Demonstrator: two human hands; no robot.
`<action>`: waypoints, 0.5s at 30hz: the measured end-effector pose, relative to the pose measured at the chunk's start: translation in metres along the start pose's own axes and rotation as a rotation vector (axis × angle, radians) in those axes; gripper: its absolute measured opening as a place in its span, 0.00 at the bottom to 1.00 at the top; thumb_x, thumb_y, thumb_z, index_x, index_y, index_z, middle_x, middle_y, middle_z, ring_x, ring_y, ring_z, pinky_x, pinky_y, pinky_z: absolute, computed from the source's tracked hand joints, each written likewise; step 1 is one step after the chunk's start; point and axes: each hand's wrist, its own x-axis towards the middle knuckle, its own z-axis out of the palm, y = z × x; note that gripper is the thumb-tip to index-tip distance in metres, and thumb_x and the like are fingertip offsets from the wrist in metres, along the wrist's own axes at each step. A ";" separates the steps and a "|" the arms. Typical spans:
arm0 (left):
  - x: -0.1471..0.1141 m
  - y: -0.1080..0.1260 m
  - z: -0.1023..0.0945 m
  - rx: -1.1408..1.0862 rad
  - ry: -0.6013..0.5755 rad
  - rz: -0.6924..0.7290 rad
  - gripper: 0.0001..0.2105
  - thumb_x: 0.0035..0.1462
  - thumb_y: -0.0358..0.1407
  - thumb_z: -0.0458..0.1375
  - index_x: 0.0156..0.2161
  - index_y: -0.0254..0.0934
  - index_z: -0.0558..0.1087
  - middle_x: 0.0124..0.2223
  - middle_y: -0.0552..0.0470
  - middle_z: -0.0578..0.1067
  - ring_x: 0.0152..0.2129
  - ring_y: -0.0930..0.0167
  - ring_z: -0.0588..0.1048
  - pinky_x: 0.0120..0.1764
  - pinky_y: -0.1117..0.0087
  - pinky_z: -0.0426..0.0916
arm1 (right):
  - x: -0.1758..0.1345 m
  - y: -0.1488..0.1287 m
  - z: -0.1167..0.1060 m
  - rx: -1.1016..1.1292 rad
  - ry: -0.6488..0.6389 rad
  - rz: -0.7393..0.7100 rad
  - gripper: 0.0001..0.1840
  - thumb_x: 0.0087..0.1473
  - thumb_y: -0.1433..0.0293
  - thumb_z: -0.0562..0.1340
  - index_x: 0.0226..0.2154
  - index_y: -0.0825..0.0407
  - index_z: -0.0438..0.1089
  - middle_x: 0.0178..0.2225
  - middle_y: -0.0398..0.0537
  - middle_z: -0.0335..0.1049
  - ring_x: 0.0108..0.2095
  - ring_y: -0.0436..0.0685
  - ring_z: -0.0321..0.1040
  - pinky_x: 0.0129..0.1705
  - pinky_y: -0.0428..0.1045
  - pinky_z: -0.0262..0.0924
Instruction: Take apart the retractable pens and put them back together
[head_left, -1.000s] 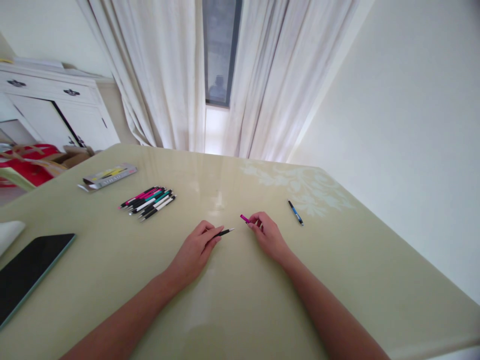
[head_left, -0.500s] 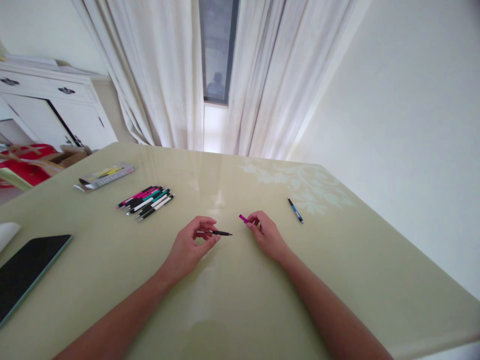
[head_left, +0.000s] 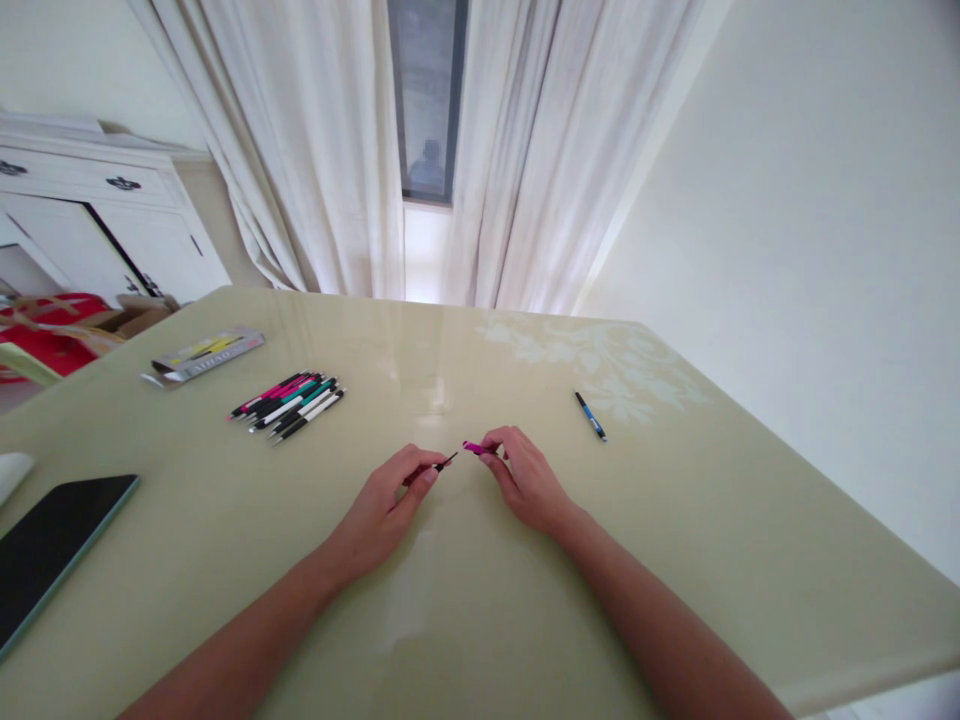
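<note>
My left hand (head_left: 397, 490) is closed, with thumb and fingers pinching a black pen (head_left: 442, 466). Only its slim dark end sticks out, angled up to the right; the rest is hidden in the fingers. Across a small gap, my right hand (head_left: 525, 475) grips a short magenta pen barrel (head_left: 474, 448) between thumb and fingertips. Its end points left at the black pen, and the two pieces are apart. Both hands are low over the middle of the pale green table (head_left: 480, 620). Off to the right lies a blue and black pen (head_left: 590, 416).
Several pens (head_left: 289, 405) in magenta, black, white and teal lie in a pile at the left. Behind them rests an opened pen box (head_left: 206, 355). A dark-screened tablet (head_left: 64, 545) occupies the near left. Curtains (head_left: 300, 150) and a wall (head_left: 810, 250) border the table.
Both hands have come closer together. The left fingers have closed further around the black pen and its end has tilted upward. The magenta barrel has moved left, with more of it showing.
</note>
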 end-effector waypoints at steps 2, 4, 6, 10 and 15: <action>0.000 0.001 0.000 0.021 -0.008 0.025 0.13 0.71 0.41 0.49 0.49 0.41 0.73 0.43 0.49 0.76 0.41 0.67 0.74 0.45 0.67 0.68 | 0.000 -0.001 0.000 -0.008 0.009 -0.014 0.06 0.69 0.67 0.55 0.45 0.49 0.66 0.41 0.52 0.72 0.42 0.59 0.69 0.46 0.55 0.66; 0.000 0.000 0.000 0.034 -0.014 0.032 0.13 0.71 0.41 0.49 0.49 0.41 0.73 0.43 0.49 0.76 0.41 0.66 0.74 0.45 0.66 0.68 | 0.000 -0.001 0.000 -0.016 0.011 -0.028 0.06 0.69 0.68 0.55 0.45 0.49 0.66 0.40 0.51 0.72 0.42 0.59 0.69 0.46 0.55 0.65; 0.001 0.000 0.000 0.047 -0.004 0.029 0.13 0.70 0.41 0.49 0.49 0.41 0.73 0.43 0.49 0.76 0.41 0.66 0.74 0.45 0.66 0.68 | 0.000 0.000 0.000 -0.020 0.016 -0.038 0.06 0.69 0.68 0.55 0.45 0.49 0.66 0.41 0.52 0.72 0.43 0.59 0.68 0.46 0.55 0.65; 0.000 0.000 0.000 0.065 0.020 0.017 0.13 0.70 0.41 0.49 0.49 0.41 0.73 0.42 0.50 0.75 0.40 0.67 0.74 0.43 0.67 0.69 | 0.000 0.002 0.000 -0.028 0.075 -0.009 0.05 0.69 0.69 0.55 0.46 0.49 0.65 0.41 0.52 0.72 0.43 0.59 0.68 0.46 0.55 0.65; 0.000 0.000 0.000 0.088 0.021 0.035 0.14 0.70 0.41 0.48 0.49 0.41 0.74 0.42 0.49 0.75 0.39 0.66 0.74 0.44 0.66 0.69 | 0.001 0.003 -0.002 -0.069 0.060 -0.066 0.06 0.69 0.69 0.54 0.45 0.49 0.67 0.40 0.53 0.72 0.42 0.60 0.67 0.45 0.55 0.64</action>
